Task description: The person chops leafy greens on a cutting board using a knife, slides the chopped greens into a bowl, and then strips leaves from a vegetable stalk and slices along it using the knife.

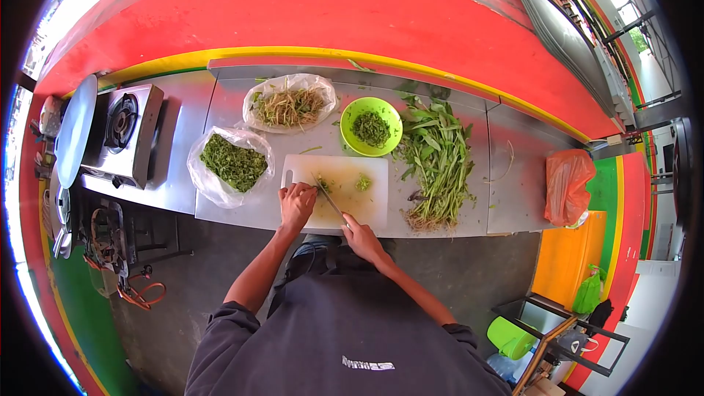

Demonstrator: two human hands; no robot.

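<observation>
A white cutting board lies on the steel counter in front of the body. My left hand rests on its left side, fingers bent together beside a small bit of greens; what the fingertips press is too small to make out. My right hand is closed round the handle of a knife, whose blade points up and left to those greens. A small pile of chopped green pieces sits on the board's right half. Behind the board stands a lime green bowl with chopped leaves inside.
A bag of chopped leaves and a bag of rooty stems stand left of the bowl. Long leafy greens lie right of the board. A gas stove is far left, an orange bag far right.
</observation>
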